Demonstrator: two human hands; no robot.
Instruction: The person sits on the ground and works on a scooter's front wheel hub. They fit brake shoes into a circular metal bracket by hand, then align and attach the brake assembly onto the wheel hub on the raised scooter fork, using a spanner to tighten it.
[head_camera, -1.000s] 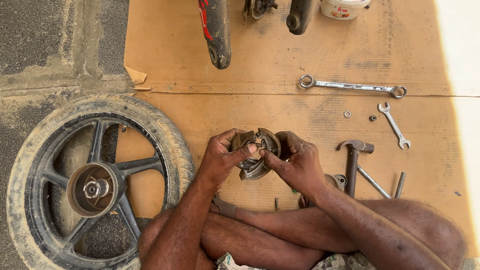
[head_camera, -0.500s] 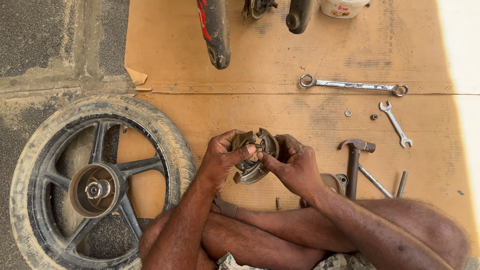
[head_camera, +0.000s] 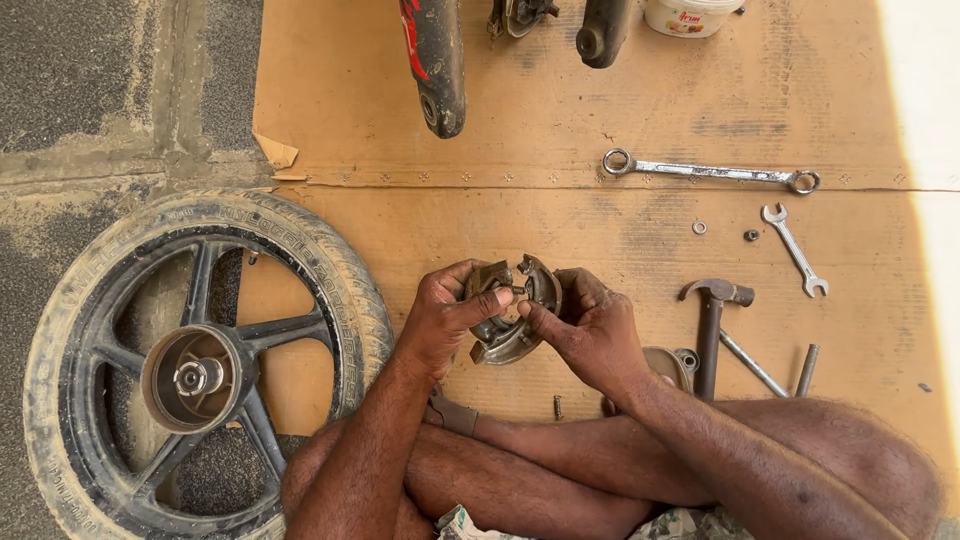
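Observation:
Both my hands hold a round, greasy metal brake shoe assembly (head_camera: 515, 310) above a sheet of cardboard (head_camera: 560, 130). My left hand (head_camera: 445, 315) grips its left side, thumb laid across the top. My right hand (head_camera: 590, 325) holds the right side, with fingertips pressed into the middle of the part. My crossed bare legs (head_camera: 600, 470) lie just below the hands.
A motorcycle wheel with tyre (head_camera: 195, 365) lies at the left. On the cardboard lie a long ring spanner (head_camera: 710, 172), a small open spanner (head_camera: 795, 250), a hammer (head_camera: 710, 325), metal rods (head_camera: 755, 365), a washer and nut (head_camera: 725, 232). Fork legs (head_camera: 435, 60) and a white tub (head_camera: 690, 15) are at the top.
The hands have turned the brake assembly slightly and the right fingers have shifted on it. Everything else lies where it was.

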